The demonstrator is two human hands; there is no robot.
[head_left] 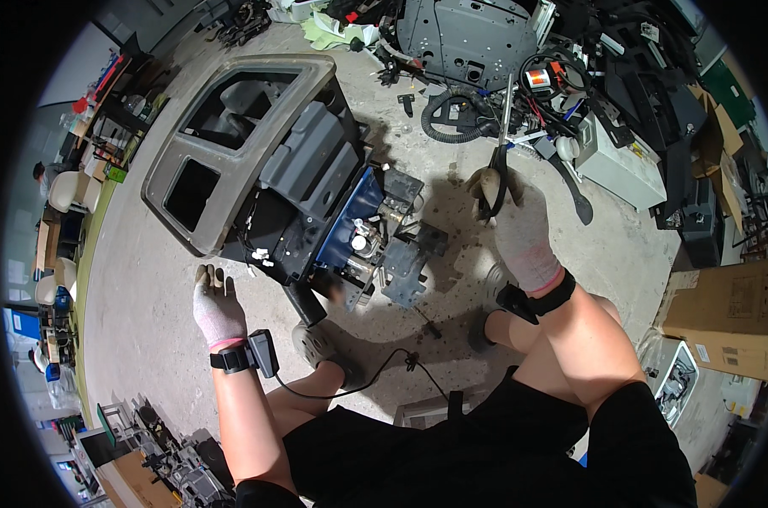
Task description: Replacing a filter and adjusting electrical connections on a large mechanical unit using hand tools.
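Before me on the floor lies a large grey vehicle part [159, 165], a moulded frame with two openings. Dark grey plastic boxes [312, 157] and a blue panel [347, 222] with metal brackets [405, 275] adjoin its right side. My right hand [521, 229], gloved, is raised to the right of the part and closed round the black handles of a long tool [500, 165]. The tool's thin silver end points away from me; its exact kind is unclear. My left hand [218, 311], also gloved, is empty near the frame's lower corner, fingers stretched out and slightly bent.
A screwdriver-like tool [428, 323] lies on the floor between my shoes. Ahead are a grey metal panel [464, 38], a corrugated hose [451, 135], tangled wires and a white box [618, 165]. Cardboard boxes [723, 305] stand at right. A cable [363, 391] runs from my left wrist.
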